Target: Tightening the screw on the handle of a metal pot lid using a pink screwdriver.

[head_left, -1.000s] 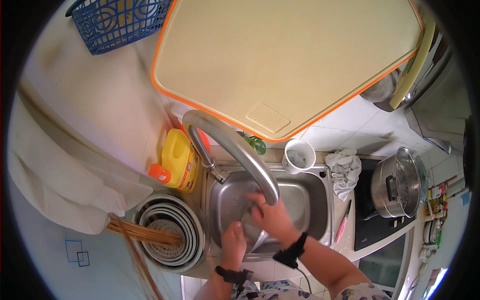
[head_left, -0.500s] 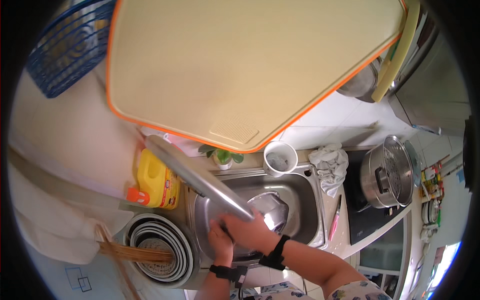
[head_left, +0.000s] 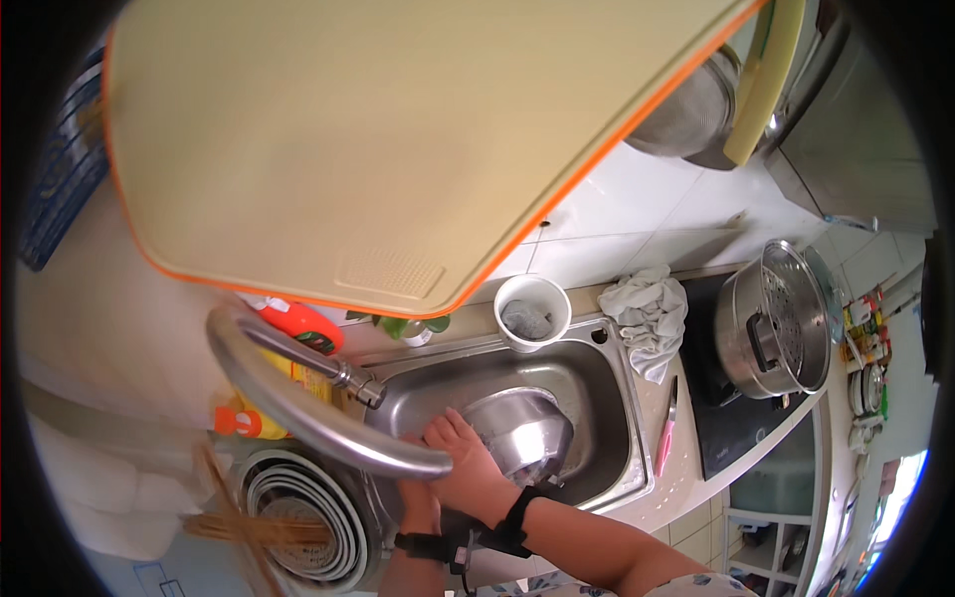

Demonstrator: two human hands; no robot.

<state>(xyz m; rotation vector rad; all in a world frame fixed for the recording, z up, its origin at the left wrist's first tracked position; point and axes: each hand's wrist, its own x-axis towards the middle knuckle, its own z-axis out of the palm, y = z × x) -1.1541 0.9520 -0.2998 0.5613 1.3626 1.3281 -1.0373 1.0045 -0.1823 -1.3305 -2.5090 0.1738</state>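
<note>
My right hand [head_left: 464, 460] is over the left part of the metal sink [head_left: 605, 438], its fingers stretched out and slightly bent, with nothing visible in them. Close against it, my left hand [head_left: 419, 509] is mostly covered by the right hand and the faucet, so its fingers do not show. The curved steel faucet [head_left: 318, 423] arches toward me, its end just over my hands. Right beside my right hand, a shiny metal bowl [head_left: 527, 428] lies in the sink, apparently tilted.
A white tub [head_left: 533, 310] stands behind the sink. To its right are a crumpled cloth [head_left: 647, 313], a pink-handled knife [head_left: 668, 430] and a steamer pot [head_left: 771, 328] on the cooktop. Nested bowls [head_left: 343, 517] sit left. A large cutting board [head_left: 348, 149] fills the upper view.
The view has shifted, and the faucet and cutting board appear farther left. My hands stay together at the left of the sink; the right hand's fingers now show more clearly.
</note>
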